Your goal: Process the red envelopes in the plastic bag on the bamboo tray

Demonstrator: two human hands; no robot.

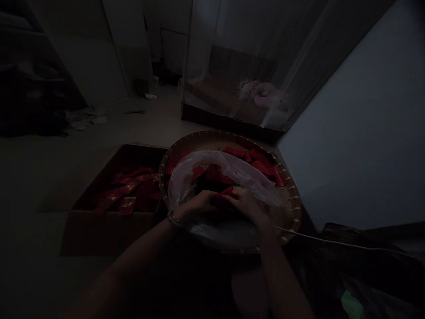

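Note:
In the dim head view a small red packet is pinched between both hands over an opened clear plastic bag. My left hand, with a bangle at the wrist, closes on the packet's left side. On the right side, the fingers of my right hand grip it as well. More red packets lie inside the bag below the hands. The bag rests in a round woven bamboo tray, where further red packets are spread along the far right rim. Darkness hides the fingertips' detail.
Left of the tray stands an open cardboard box of red packets with gold print. A white cord runs off to the right. Beyond are a netted bed and a pale wall; dark bags lie at the lower right.

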